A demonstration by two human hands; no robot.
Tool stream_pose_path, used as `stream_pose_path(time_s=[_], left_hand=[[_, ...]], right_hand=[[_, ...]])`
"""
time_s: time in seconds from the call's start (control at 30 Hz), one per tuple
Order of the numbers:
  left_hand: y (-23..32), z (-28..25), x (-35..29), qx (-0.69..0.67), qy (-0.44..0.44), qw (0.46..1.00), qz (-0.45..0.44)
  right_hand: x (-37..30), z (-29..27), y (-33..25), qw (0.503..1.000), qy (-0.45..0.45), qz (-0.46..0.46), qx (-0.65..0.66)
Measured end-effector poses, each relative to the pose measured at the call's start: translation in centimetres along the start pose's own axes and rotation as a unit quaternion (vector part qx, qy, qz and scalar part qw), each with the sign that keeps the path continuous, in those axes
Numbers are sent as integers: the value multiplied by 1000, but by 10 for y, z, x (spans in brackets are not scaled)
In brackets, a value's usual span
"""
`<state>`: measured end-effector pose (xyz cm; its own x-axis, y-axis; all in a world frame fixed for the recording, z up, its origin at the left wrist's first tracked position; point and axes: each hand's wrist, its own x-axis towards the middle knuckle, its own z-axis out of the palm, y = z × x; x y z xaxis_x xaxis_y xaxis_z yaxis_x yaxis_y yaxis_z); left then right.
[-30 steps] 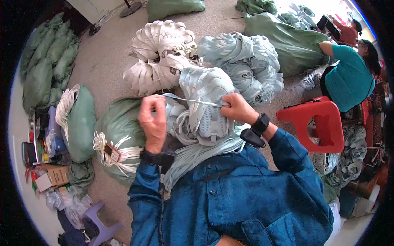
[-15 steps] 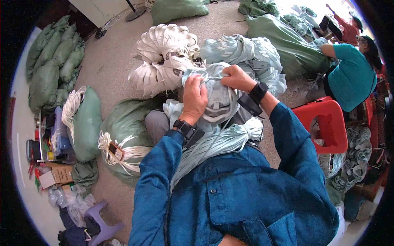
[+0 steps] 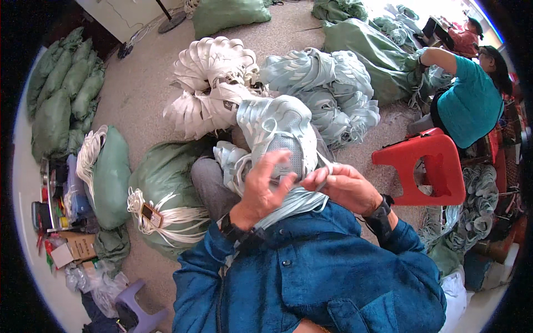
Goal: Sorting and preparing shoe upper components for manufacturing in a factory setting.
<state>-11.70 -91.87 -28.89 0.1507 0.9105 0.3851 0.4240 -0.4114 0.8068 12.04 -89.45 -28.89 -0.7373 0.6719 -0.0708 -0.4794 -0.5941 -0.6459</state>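
Note:
On my lap lies a big bundle of pale blue flat straps (image 3: 276,130), bound into a rounded stack. My left hand (image 3: 264,186) rests on the near side of the bundle, fingers spread and curled over the straps. My right hand (image 3: 343,186) is close beside it, fingers pinched on a thin pale blue strap at the bundle's lower edge. More loose pale blue straps hang down between my arms onto my blue denim shirt. Both wrists carry black bands.
A white strap bundle (image 3: 211,83) and a pale blue strap pile (image 3: 327,83) lie on the floor ahead. Green sacks (image 3: 161,188) stand to my left, a red plastic stool (image 3: 427,166) to my right. A person in a teal shirt (image 3: 469,100) sits at the far right.
Both hands have come down from the top of the bundle to its near lower edge, close to my chest. The bundle sits further up and more upright on my lap.

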Motion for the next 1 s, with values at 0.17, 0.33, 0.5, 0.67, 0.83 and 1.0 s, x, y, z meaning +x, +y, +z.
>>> stream_pose_path(time_s=[0.17,0.33,0.5,0.67,0.83,1.0], left_hand=[[4,8,-15,-402,-226,861,-214],[-9,-49,-23,-337,-273,825,-361],[1,-50,-7,-306,-235,849,-362],[18,-12,39,-162,-180,957,-158],[18,-18,44,-208,-219,935,-186],[-12,-41,8,-270,-237,874,-328]], right_hand=[[20,-8,-41,994,9,-93,54],[10,-83,-45,980,95,-115,132],[22,-71,-31,884,293,-73,-356],[34,11,-34,933,41,-29,-357],[16,-19,-56,883,46,41,-466],[-17,-120,-89,819,327,-66,-467]])
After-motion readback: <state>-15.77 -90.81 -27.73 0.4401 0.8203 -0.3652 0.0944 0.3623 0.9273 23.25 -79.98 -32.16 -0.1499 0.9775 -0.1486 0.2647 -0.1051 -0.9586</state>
